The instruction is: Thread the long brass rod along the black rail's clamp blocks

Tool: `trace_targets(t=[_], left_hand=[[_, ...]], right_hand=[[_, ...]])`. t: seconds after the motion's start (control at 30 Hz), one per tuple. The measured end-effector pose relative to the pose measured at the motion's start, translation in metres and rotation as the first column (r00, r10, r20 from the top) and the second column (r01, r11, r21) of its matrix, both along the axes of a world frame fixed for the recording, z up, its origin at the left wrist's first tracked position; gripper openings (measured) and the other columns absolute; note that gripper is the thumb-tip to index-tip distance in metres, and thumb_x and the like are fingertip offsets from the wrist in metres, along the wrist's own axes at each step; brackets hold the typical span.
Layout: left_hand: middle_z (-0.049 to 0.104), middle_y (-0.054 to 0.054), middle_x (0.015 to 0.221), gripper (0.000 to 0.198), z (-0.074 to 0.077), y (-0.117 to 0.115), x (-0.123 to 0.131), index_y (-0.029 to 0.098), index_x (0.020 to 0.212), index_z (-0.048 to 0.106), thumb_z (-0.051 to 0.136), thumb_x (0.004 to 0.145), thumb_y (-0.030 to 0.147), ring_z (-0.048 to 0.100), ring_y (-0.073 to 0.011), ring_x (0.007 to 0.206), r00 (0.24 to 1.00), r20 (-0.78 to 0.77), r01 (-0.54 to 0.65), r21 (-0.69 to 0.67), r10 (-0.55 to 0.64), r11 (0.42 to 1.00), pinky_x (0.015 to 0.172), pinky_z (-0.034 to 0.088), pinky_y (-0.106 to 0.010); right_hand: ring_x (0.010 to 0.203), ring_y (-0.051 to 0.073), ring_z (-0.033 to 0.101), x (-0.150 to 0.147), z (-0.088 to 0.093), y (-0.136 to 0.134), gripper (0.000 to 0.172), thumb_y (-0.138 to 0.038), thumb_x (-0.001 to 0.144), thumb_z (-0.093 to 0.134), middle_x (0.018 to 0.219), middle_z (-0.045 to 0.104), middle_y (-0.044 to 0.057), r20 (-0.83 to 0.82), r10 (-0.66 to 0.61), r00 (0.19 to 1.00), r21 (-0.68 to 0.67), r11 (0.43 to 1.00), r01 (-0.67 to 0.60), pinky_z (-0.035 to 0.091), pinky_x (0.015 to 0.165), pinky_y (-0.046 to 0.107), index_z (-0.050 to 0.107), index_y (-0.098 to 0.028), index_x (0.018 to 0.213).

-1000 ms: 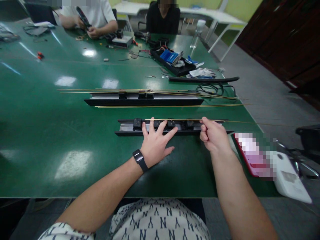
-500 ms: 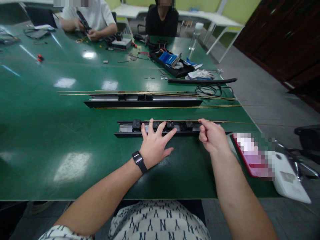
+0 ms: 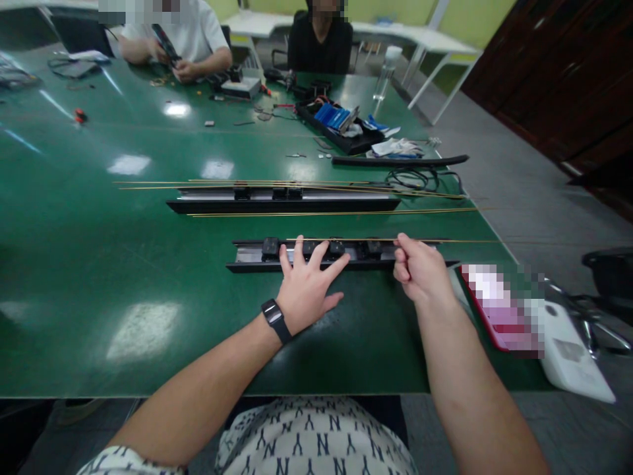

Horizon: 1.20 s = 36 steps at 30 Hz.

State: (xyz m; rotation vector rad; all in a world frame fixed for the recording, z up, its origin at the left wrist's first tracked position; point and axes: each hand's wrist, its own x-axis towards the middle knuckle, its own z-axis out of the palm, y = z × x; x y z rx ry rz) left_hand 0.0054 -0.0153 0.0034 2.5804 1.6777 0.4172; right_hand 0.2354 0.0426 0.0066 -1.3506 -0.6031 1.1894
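Across the near black channel-shaped rail (image 3: 247, 267), my left hand (image 3: 307, 290) lies with its fingers spread, the fingertips over the black blocks seated in it. One black block (image 3: 270, 248) shows to the left of those fingers, and another block (image 3: 372, 249) to the right. My right hand (image 3: 420, 264) is closed at the rail's right part, thumb and forefinger pinching a thin brass-coloured rod (image 3: 459, 241). That rod runs along the rail's far side, its left end near my left fingers, its right end past the table edge.
A second black rail (image 3: 287, 206) lies farther off, with several thin rods (image 3: 336, 212) beside and over it. A red-edged phone (image 3: 487, 310) and a white device (image 3: 568, 356) sit at right. Beyond are a parts tray (image 3: 346, 135), a bottle (image 3: 388, 71) and two people.
The right hand's fingertips have shifted very slightly, still pinching the rod. My left hand stays in place.
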Motion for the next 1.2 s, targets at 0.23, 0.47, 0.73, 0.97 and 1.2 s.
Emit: trace_targets(t=[0.23, 0.47, 0.73, 0.97, 1.2], left_hand=[[0.036, -0.006, 0.161, 0.076, 0.0012, -0.0002, 0.0004, 0.045, 0.151, 0.045, 0.076, 0.082, 0.052, 0.019, -0.0529, 0.149, 1.000, -0.022, -0.012, -0.018, 0.012, 1.000, 0.113, 0.015, -0.081], [0.036, -0.007, 0.162, 0.076, 0.0007, -0.0002, -0.0002, 0.044, 0.151, 0.045, 0.075, 0.082, 0.052, 0.018, -0.0531, 0.149, 1.000, -0.015, -0.004, -0.017, 0.004, 1.000, 0.113, 0.015, -0.081], [0.037, -0.007, 0.161, 0.076, 0.0002, 0.0006, -0.0001, 0.044, 0.151, 0.045, 0.076, 0.082, 0.051, 0.019, -0.0534, 0.149, 1.000, -0.007, -0.001, -0.005, 0.001, 1.000, 0.113, 0.015, -0.081], [0.037, -0.007, 0.161, 0.077, -0.0004, -0.0004, -0.0004, 0.044, 0.150, 0.046, 0.077, 0.081, 0.050, 0.019, -0.0534, 0.149, 1.000, 0.004, 0.000, -0.005, 0.000, 1.000, 0.112, 0.016, -0.082], [0.038, -0.007, 0.160, 0.075, -0.0005, -0.0004, -0.0008, 0.043, 0.150, 0.046, 0.076, 0.082, 0.050, 0.019, -0.0539, 0.148, 1.000, 0.003, 0.005, 0.001, -0.005, 1.000, 0.112, 0.016, -0.082]], right_hand=[[0.026, 0.005, 0.036, 0.0012, 0.0010, -0.0018, 0.010, -0.022, 0.083, 0.072, 0.051, 0.055, -0.004, -0.028, 0.035, 0.999, 0.013, 0.999, -0.035, 0.022, 0.024, 0.016, 0.068, -0.013, 0.085], [0.027, 0.005, 0.036, 0.0017, -0.0001, -0.0020, 0.010, -0.020, 0.080, 0.074, 0.051, 0.055, -0.005, -0.029, 0.034, 0.999, 0.019, 0.999, -0.033, 0.023, 0.024, 0.016, 0.068, -0.014, 0.084], [0.026, 0.005, 0.035, -0.0006, -0.0007, 0.0001, 0.016, -0.020, 0.088, 0.070, 0.048, 0.051, -0.005, 0.002, 0.005, 1.000, -0.005, 1.000, -0.005, 0.022, 0.023, 0.016, 0.063, -0.015, 0.074], [0.026, 0.005, 0.035, -0.0018, 0.0002, 0.0005, 0.018, -0.021, 0.087, 0.072, 0.047, 0.050, -0.005, 0.021, -0.012, 1.000, -0.017, 1.000, 0.013, 0.022, 0.023, 0.015, 0.062, -0.015, 0.073], [0.026, 0.005, 0.035, 0.0014, 0.0000, -0.0008, 0.010, -0.022, 0.083, 0.072, 0.050, 0.054, -0.004, -0.024, 0.032, 0.999, -0.007, 0.999, -0.032, 0.022, 0.024, 0.016, 0.067, -0.014, 0.082]])
